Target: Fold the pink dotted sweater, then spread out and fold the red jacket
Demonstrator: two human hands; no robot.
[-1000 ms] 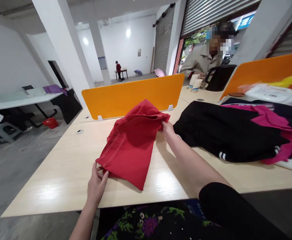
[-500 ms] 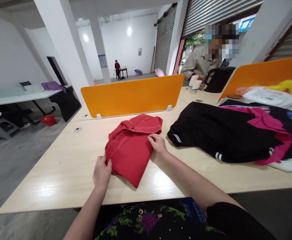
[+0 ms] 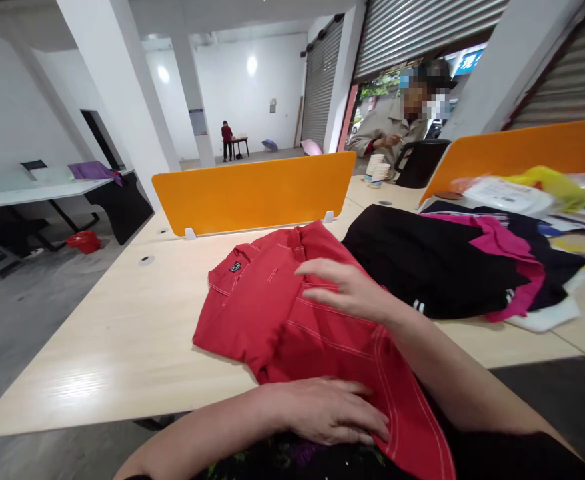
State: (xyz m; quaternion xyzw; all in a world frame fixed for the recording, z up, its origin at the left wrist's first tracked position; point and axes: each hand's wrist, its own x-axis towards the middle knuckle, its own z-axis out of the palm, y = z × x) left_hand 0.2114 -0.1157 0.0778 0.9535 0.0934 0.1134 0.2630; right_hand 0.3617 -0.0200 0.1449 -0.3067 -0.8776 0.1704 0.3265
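Note:
A red shirt (image 3: 242, 307) with white stitching lies spread across the table in front of me. Its collar, with a small dark label, is at the far left, and one part hangs over the front edge toward my lap. My left hand (image 3: 335, 410) rests palm down on the shirt near that edge, fingers stretched out. Above the middle of the shirt is my right hand (image 3: 345, 290), slightly blurred, its thumb and fingers apart and holding nothing. Whether its fingertips touch the cloth I cannot tell.
Black clothing (image 3: 432, 260) with a pink garment (image 3: 517, 257) lies to the right. An orange divider (image 3: 257, 193) stands behind the shirt. Paper cups (image 3: 378, 173) and a person in a beige jacket (image 3: 382, 127) are beyond. Plastic bags (image 3: 507, 193) sit at the right.
The folded red bundle has been opened out into a wider shirt, reaching toward me. My left hand has moved right and nearer; my right hand has let go of the cloth and lifted.

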